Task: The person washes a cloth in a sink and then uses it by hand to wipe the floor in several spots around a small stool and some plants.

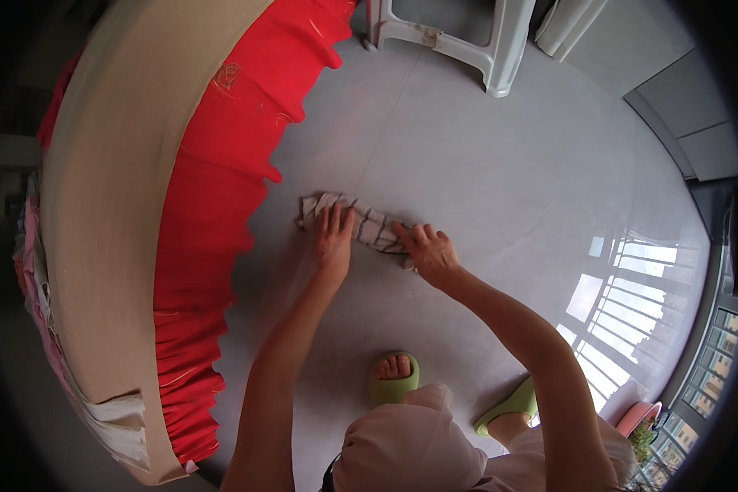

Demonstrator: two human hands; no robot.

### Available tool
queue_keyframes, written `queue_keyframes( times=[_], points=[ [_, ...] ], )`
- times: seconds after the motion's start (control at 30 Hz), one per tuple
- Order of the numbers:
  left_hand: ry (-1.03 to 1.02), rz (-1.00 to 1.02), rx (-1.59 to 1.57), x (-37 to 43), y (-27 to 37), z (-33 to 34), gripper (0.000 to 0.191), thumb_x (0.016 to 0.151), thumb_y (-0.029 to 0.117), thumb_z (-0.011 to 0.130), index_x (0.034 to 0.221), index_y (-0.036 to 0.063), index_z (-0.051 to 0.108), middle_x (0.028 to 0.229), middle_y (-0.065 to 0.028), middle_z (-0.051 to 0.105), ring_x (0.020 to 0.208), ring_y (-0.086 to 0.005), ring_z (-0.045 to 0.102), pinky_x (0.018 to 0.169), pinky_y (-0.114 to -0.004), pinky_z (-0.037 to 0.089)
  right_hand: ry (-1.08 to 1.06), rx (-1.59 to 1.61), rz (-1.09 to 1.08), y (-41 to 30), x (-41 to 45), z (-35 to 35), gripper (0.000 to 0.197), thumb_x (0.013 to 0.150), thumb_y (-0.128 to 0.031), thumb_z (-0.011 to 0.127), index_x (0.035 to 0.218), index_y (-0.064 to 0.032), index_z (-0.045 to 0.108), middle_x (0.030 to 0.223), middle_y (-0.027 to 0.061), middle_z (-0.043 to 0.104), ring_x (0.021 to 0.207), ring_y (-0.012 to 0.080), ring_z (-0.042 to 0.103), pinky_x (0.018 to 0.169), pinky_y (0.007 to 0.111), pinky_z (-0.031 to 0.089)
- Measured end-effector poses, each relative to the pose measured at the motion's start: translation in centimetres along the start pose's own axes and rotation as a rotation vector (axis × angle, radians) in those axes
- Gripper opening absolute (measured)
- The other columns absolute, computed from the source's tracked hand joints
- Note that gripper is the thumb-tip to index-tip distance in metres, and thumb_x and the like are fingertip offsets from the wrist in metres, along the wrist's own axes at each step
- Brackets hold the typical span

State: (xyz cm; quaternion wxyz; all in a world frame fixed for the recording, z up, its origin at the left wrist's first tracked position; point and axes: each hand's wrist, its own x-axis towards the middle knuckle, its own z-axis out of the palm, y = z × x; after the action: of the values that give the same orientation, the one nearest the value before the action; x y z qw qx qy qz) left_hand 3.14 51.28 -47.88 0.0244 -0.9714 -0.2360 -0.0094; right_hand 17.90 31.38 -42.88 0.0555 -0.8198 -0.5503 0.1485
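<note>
A checked cloth (372,226) with dark stripes lies bunched in a long strip on the grey floor. On its left part rests my left hand (334,241), fingers stretched out over the fabric and slightly apart. My right hand (432,251) grips the other end, its fingers bent and the index finger along the cloth. A small bit of cloth pokes out below the right palm. Both arms reach forward from the bottom of the view.
Left stands a beige-topped table or bench (107,240) with a ruffled red fabric skirt (203,221). A white plastic stool (498,55) is ahead. Green slippers (395,384) are on my feet. A pink pot (636,417) with a plant sits by the window, lower right.
</note>
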Motion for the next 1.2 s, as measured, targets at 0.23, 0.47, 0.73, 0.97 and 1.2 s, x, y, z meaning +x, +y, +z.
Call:
queue_keyframes(
  times=[0.23, 0.47, 0.73, 0.97, 1.2],
  points=[
    [-0.026, 0.203, -0.147, 16.2, 3.8, -1.8, 0.047, 0.093, 0.012, 0.043, 0.134, 0.0288, 0.054, 0.148, -0.0033, 0.044, 0.14, -0.0289, 0.034, 0.119, -0.042, 0.018, 0.115, 0.047, 0.306, 4.1, 1.9, -0.8, 0.077, 0.081, -0.003, 0.06, 0.15, -0.0185, 0.031, 0.117, 0.0105, 0.048, 0.101, 0.0305, 0.051, 0.075, 0.04, 0.056],
    [0.132, 0.165, -0.183, 6.4, -7.3, -0.1, 0.059, 0.086, 0.003, 0.049, 0.14, 0.0288, 0.049, 0.148, -0.0039, 0.041, 0.137, -0.0313, 0.037, 0.107, -0.044, 0.038, 0.045, 0.168, 0.179, -3.0, 4.8, -0.5, 0.066, 0.084, -0.009, 0.057, 0.147, -0.0156, 0.036, 0.121, 0.0071, 0.047, 0.109, 0.0287, 0.049, 0.083, 0.041, 0.053],
    [-0.127, -0.143, 0.055, -11.6, -8.4, -4.4, 0.067, 0.081, 0.01, 0.063, 0.144, 0.0237, 0.045, 0.136, -0.0138, 0.046, 0.117, -0.0317, 0.051, 0.088, -0.043, 0.05, -0.016, -0.136, -0.28, -6.8, 10.9, -0.1, 0.046, 0.091, -0.018, 0.053, 0.133, -0.0351, 0.056, 0.118, -0.0041, 0.052, 0.117, 0.0197, 0.042, 0.095, 0.035, 0.039],
    [-0.063, -0.203, -0.391, -14.0, 8.3, -3.6, 0.062, 0.084, 0.025, 0.065, 0.141, 0.0122, 0.046, 0.104, -0.0152, 0.05, 0.089, -0.0313, 0.061, 0.072, -0.04, 0.053, 0.137, 0.087, -0.329, 2.0, 7.9, -0.6, 0.047, 0.082, -0.006, 0.059, 0.111, -0.0409, 0.07, 0.12, -0.0085, 0.056, 0.115, 0.0201, 0.045, 0.099, 0.037, 0.039],
    [-0.104, 0.34, -0.506, -7.3, 25.9, -4.3, 0.062, 0.081, 0.024, 0.069, 0.138, 0.0104, 0.047, 0.103, -0.0119, 0.049, 0.093, -0.0258, 0.057, 0.069, -0.036, 0.055, 0.478, 0.085, 0.273, 20.1, -14.4, -1.3, 0.048, 0.076, 0.003, 0.058, 0.107, -0.0304, 0.074, 0.114, 0.0011, 0.059, 0.108, 0.0261, 0.052, 0.094, 0.039, 0.045]
  ],
)
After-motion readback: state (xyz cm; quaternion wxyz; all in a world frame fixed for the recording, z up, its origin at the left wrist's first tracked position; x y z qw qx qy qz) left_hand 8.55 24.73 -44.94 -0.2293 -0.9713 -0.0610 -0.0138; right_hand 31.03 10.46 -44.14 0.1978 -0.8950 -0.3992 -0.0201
